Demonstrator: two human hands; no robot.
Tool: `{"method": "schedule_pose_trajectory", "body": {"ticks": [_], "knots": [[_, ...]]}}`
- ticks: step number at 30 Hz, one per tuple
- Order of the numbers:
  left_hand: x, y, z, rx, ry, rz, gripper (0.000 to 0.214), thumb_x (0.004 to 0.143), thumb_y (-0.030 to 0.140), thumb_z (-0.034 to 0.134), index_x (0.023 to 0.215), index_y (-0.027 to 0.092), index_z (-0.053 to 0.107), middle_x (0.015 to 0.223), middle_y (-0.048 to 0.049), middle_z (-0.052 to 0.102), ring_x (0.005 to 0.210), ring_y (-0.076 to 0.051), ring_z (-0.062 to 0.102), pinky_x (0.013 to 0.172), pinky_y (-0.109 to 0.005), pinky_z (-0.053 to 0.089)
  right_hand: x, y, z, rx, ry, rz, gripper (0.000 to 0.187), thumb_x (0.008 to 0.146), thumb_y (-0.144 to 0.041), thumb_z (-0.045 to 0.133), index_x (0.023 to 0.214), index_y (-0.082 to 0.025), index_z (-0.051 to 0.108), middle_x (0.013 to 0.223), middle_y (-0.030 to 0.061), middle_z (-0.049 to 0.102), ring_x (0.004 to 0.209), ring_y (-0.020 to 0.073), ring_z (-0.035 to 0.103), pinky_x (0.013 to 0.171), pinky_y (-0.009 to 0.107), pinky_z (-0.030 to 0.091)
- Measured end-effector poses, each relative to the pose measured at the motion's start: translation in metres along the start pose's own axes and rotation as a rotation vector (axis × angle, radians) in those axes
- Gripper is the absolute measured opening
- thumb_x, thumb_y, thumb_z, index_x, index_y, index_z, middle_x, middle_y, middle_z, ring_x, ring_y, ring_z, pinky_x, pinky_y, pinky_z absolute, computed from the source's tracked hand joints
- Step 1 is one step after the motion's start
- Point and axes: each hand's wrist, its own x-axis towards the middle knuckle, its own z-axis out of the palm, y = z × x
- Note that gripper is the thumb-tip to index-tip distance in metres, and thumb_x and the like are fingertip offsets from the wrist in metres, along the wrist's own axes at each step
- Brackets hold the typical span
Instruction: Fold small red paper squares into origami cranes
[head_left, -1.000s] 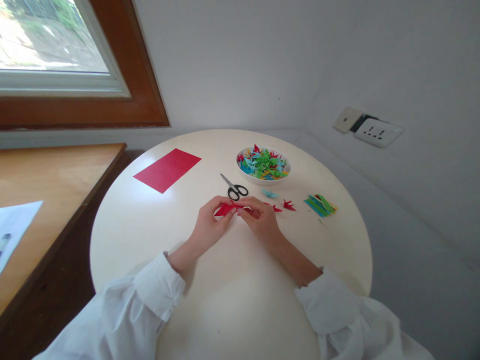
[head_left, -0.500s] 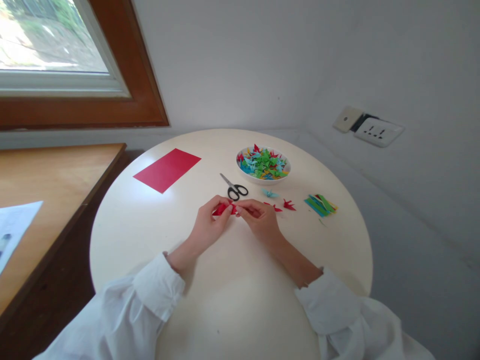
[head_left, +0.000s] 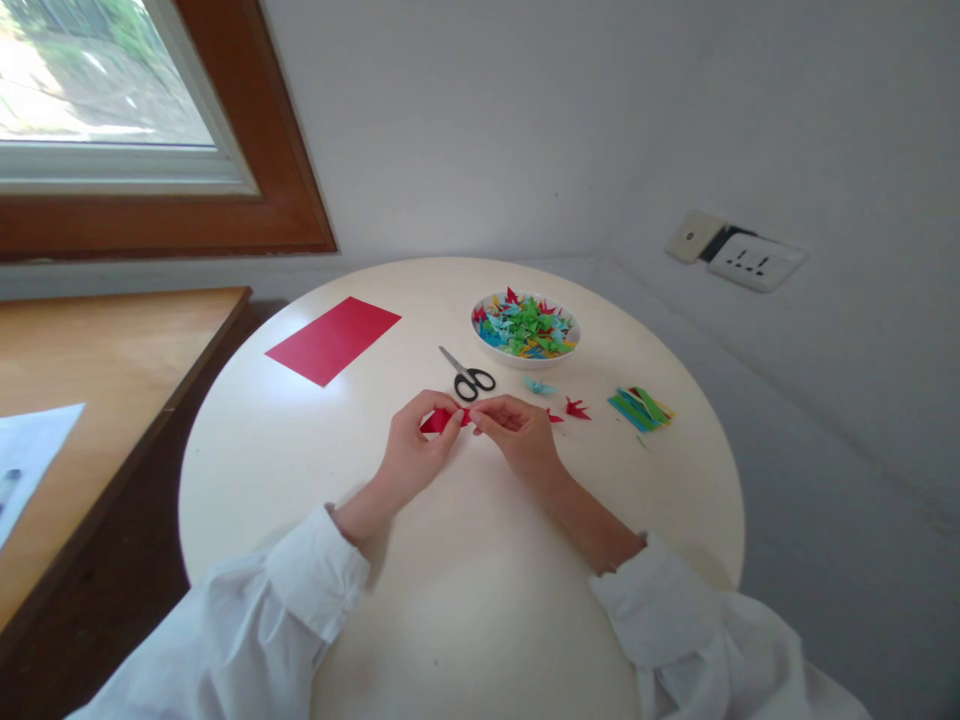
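Observation:
My left hand (head_left: 411, 450) and my right hand (head_left: 519, 440) meet at the middle of the round cream table (head_left: 300, 470). Both pinch a small folded red paper piece (head_left: 442, 419) between their fingertips, just above the tabletop. Most of the paper is hidden by my fingers. Black-handled scissors (head_left: 469, 376) lie just beyond my hands. A white bowl (head_left: 525, 331) heaped with small folded paper figures in several colours stands further back.
A red paper sheet (head_left: 333, 339) lies flat at the back left. Two small red folded figures (head_left: 575, 408) and a light blue one (head_left: 538, 386) lie right of my hands. Green and yellow paper strips (head_left: 640, 408) lie beside them. A wooden desk (head_left: 90, 380) adjoins on the left.
The red paper has been folded smaller between my fingers. Both hands stayed in nearly the same place, shifting slightly left.

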Motion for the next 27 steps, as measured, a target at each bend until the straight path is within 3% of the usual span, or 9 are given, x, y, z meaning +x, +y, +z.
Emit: {"method": "schedule_pose_trajectory", "body": {"ticks": [6,27], "knots": [[-0.0003,-0.0010,0.0000,0.009,0.038,0.074,0.003,0.076,0.018,0.056,0.074,0.016,0.058,0.078,-0.0035,0.061,0.065,-0.011,0.055,0.058,-0.022,0.043,0.0018,-0.0017,-0.0001,0.009,0.008,0.015,0.008,0.062,-0.024,0.069,0.065,-0.018,0.066,0.059,-0.0017,0.063,0.052,0.0097,0.053,0.053,0.024,0.044],[-0.0002,-0.0018,0.0008,-0.011,0.045,0.034,0.005,0.073,0.014,0.056,0.072,0.018,0.052,0.072,-0.0004,0.059,0.067,-0.012,0.055,0.060,-0.022,0.044,0.0004,-0.0004,0.0033,0.014,0.024,0.004,0.010,0.058,-0.024,0.071,0.060,-0.018,0.064,0.066,0.0018,0.069,0.062,0.0144,0.062,0.062,0.029,0.050]]}}
